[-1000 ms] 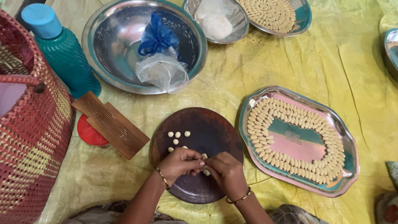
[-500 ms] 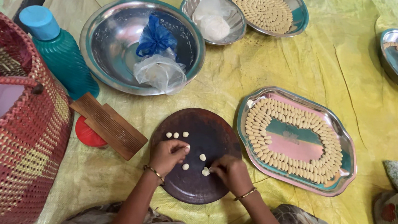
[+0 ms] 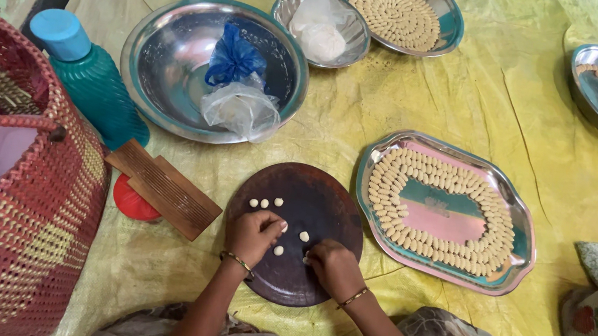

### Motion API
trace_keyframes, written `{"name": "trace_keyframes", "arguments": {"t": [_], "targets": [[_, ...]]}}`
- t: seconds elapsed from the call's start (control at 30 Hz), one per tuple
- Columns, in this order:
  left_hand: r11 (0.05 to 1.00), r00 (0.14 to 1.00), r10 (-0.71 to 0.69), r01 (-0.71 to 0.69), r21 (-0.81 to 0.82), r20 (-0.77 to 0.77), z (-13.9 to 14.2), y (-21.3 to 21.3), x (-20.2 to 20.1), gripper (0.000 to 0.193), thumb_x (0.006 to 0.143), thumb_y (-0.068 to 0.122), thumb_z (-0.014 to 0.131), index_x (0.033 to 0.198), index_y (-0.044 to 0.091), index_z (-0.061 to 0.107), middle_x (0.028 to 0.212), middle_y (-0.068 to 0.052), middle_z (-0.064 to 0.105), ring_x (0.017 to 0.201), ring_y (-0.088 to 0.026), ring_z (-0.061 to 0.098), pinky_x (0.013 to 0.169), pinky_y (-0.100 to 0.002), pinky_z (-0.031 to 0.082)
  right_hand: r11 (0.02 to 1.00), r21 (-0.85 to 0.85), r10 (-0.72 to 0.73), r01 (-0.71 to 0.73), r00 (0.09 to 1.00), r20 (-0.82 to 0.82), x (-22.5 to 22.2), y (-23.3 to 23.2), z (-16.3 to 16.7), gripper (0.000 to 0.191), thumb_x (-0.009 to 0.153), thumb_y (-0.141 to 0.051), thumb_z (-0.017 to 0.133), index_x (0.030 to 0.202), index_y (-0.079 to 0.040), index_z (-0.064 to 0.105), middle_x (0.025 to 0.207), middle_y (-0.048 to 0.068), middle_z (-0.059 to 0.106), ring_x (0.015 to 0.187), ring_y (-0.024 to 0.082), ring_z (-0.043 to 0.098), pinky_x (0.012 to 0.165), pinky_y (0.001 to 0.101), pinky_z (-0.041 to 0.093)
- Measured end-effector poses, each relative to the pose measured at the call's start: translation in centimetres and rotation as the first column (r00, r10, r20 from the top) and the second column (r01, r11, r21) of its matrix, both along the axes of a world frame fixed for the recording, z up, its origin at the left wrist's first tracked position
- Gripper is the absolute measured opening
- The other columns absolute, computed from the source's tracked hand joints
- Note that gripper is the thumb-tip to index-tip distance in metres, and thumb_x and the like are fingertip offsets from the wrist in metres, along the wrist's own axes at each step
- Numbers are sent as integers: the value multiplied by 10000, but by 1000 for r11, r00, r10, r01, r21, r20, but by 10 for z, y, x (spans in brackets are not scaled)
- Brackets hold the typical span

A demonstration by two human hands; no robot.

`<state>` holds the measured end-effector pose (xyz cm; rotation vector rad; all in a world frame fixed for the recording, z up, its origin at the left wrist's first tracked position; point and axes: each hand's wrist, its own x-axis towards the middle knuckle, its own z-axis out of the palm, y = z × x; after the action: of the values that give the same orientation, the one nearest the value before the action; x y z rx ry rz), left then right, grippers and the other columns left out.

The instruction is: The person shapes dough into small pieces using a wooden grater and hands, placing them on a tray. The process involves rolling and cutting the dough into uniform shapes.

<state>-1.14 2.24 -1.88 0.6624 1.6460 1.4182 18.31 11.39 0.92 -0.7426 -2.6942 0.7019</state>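
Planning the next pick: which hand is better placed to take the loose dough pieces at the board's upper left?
Left, probably. The left hand rests on the round dark board just below those three dough pieces; the right hand sits lower and farther right, fingers curled down.

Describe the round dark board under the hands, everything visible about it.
The round dark board is a flat brown-black disc, matte and worn, maybe wood or stone. It lies flat on the yellow sheet, just left of the scalloped steel tray. Small pale dough pieces sit on it: three in a cluster at upper left, two more near the middle. The left hand and right hand rest on its near half, fingertips down, covering part of its edge.
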Motion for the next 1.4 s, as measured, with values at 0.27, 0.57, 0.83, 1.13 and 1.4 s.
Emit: {"name": "trace_keyframes", "arguments": {"t": [0.27,0.57,0.83,1.13,1.4], "targets": [[973,907,-134,43,227,399,15,-4,2,175,889,1,735,1051,8,670,860,-37,733,743,-97,699,686,-244,588,989,109,-81,99,984,-162,-14,3,10,272,747,-147,829,991,-60,746,888,121,658,872,327,657,755,426,536],[948,702,-195,-44,316,685,-8,0,44,220,1026,275,641,1024,59,686,658,60,555,479,-27,469,409,-198,322,973,90,-147,210,878,-455,-28,3,30,452,1030,-297,499,1403,-51,562,1381,182,587,1332,376,515,1120,486,408],[838,509,-432,-80,541,744,1,-6,82,918,979,733,306,1645,109,202,1627,-292,309,1501,-372,283,1207,-506,237,987,158,80,-25,934,-349,-46,-96,40,661,1091,-522,202,1595,-105,292,1674,147,300,1587,363,206,1270,580,120],[760,541,-516,-68,646,664,11,-10,106,945,1053,761,330,1678,74,156,1745,-238,182,1632,-383,144,1323,-518,149,970,239,56,38,927,-372,-38,-37,26,740,1076,-650,93,1652,-186,123,1773,53,101,1663,314,22,1285,619,-77],[569,605,-611,-114,814,511,0,-25,79,1045,903,871,417,1680,302,11,1786,-111,26,1627,-378,41,1182,-711,147,394,613,-855,685,518,-30,-106,-83,-9,757,1018,-648,167,1663,-250,172,1745,2,104,1611,263,8,1280,581,-29]]}}
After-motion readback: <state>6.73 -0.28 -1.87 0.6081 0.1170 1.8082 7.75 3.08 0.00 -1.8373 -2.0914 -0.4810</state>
